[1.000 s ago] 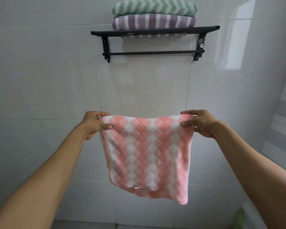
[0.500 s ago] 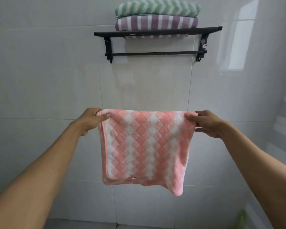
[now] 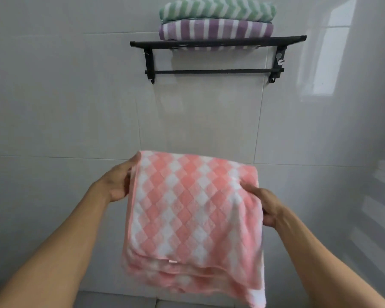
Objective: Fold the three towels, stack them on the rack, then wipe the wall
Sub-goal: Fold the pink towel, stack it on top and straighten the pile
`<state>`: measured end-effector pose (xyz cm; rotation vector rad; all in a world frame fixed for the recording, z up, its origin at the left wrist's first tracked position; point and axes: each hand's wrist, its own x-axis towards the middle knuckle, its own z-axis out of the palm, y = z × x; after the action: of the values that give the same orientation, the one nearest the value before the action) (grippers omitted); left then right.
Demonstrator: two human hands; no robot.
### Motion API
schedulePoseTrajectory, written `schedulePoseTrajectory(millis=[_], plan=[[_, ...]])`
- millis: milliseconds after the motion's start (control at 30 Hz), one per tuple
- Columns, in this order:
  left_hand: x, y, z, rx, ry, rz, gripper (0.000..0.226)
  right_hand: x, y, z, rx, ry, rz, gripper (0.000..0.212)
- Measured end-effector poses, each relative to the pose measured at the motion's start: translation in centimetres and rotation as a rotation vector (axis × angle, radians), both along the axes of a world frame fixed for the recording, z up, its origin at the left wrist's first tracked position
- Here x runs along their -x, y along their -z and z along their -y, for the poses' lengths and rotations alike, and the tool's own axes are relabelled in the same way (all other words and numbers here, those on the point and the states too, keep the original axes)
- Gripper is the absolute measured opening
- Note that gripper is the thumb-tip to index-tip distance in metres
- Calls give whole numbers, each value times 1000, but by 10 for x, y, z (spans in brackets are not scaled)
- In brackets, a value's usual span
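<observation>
Pink towel (image 3: 193, 210) pinched between both hands – left hand (image 3: 117, 185), right hand (image 3: 267, 207)

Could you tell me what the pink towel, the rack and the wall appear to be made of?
Pink checked towel: soft plush fabric, probably microfibre; quilted diamond texture, limp drape.
Rack: likely metal, matte black; thin rigid bars.
Wall: glazed ceramic tile, by its grout lines and glossy reflections.

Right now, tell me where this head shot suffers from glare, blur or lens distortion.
Head view: bright window glare on the glossy wall tiles at upper right; motion blur softens the pink checked towel, worst along its lower edge, and the right hand; wide-angle bending shows in the tile seams; the rack and its two striped towels stay fairly sharp.
</observation>
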<state>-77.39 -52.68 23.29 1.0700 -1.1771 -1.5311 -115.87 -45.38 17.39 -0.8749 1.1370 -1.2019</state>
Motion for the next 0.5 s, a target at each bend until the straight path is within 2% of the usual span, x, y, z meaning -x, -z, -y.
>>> schedulePoseTrajectory(millis=[67,133,200,267,300,400,467,500], plan=[[8,38,-23,-94,212,63,77,4,5,3,-50,8,59,54],[16,67,-30,-163,180,128,90,10,11,5,-86,21,70,71],[21,68,-27,-151,79,121,71,17,3,2,-66,50,130,77],[17,54,-20,-152,66,16,44,21,-2,-3,-57,30,183,68],[14,48,-19,-156,92,6,38,23,3,-5,-77,12,173,68],[9,53,-18,-177,90,122,39,15,21,-9,-158,-62,97,70],[8,52,-17,-154,22,105,42,11,21,-7,-172,-40,42,81],[8,49,-17,-138,13,65,42,8,17,-7,-166,-35,47,74]])
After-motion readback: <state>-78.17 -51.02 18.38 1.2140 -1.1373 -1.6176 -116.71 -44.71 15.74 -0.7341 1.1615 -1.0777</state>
